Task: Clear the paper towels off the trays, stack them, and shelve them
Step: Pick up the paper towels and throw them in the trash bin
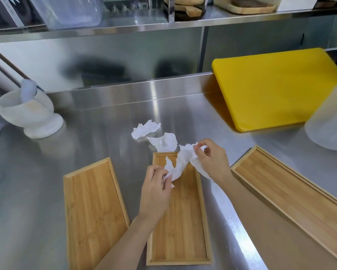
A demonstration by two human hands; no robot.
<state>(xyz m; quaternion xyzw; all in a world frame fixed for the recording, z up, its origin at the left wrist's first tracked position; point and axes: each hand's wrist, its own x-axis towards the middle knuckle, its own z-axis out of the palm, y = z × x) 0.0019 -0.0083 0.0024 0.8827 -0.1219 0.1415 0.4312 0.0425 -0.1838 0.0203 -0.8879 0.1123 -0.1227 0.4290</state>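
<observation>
White crumpled paper towel point(183, 162) stretches between the two hands above the far end of the middle tray point(180, 227). The left hand point(156, 190) has its fingers curled closed on the lower end of the towel, and the right hand point(212, 160) pinches the upper end between thumb and fingertips, the rest of the sheet hanging below its palm. Both forearms reach in from the near edge over the steel worktop point(109, 133).

The middle tray is bamboo and lies lengthwise away from the person. A left tray point(91, 211) lies just beside it, apart and bare, and a right tray point(292, 191) lies angled on the other side, also bare. Two more crumpled paper towels point(154, 135) rest on the worktop just beyond the middle tray's far end, the nearer one touching or almost touching its rim.

Further out, a white mortar and pestle point(30, 112) stands at the left, a yellow cutting board point(275, 88) leans at the right against the back wall, and a shelf point(124, 28) runs above.
</observation>
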